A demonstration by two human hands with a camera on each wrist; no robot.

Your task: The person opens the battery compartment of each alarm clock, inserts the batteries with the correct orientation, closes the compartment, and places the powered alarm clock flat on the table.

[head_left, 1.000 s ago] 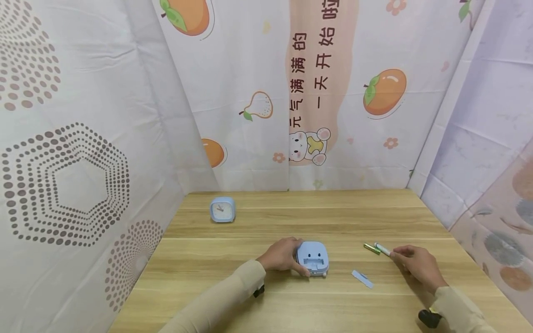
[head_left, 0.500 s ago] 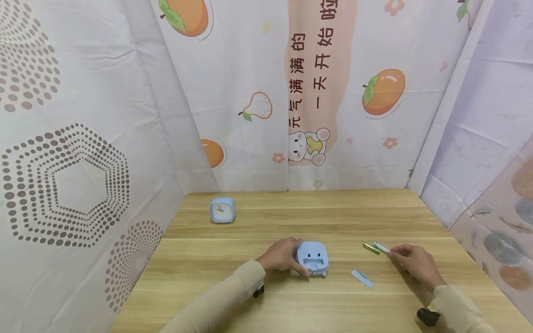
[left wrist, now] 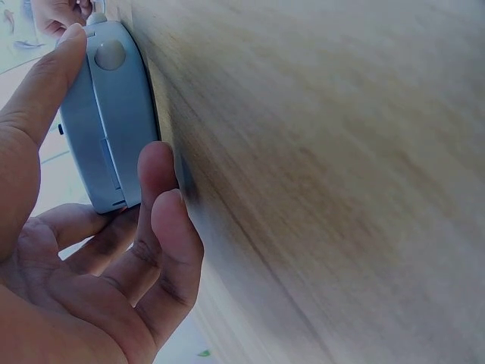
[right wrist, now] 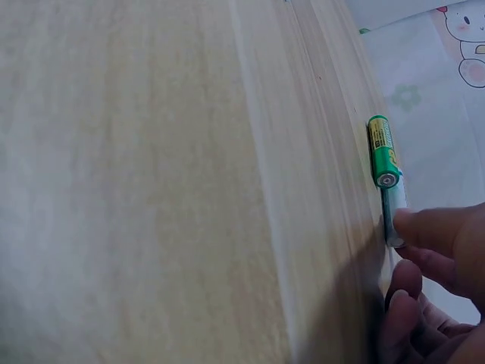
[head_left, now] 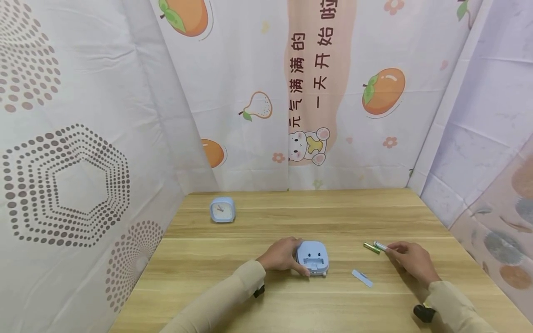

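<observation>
On the desk (head_left: 291,310), midway between its left and right edges, the left hand (head_left: 283,256) grips a blue case (head_left: 312,251) by its left side, the slot (head_left: 313,262) uppermost and uncovered. Toward the right edge, the right hand (head_left: 416,262) pinches the near end of a white battery (head_left: 380,245), which lies close beside a green battery (head_left: 372,248); whether they touch is hard to tell. A clean pickup here probably calls for a light, square pinch, lifting straight up so the green one isn't nudged into rolling. Noting which end is which matters too. The left fingers should just steady the case, clear of the slot; the loose blue strip (head_left: 362,278) between the hands is best left undisturbed.
</observation>
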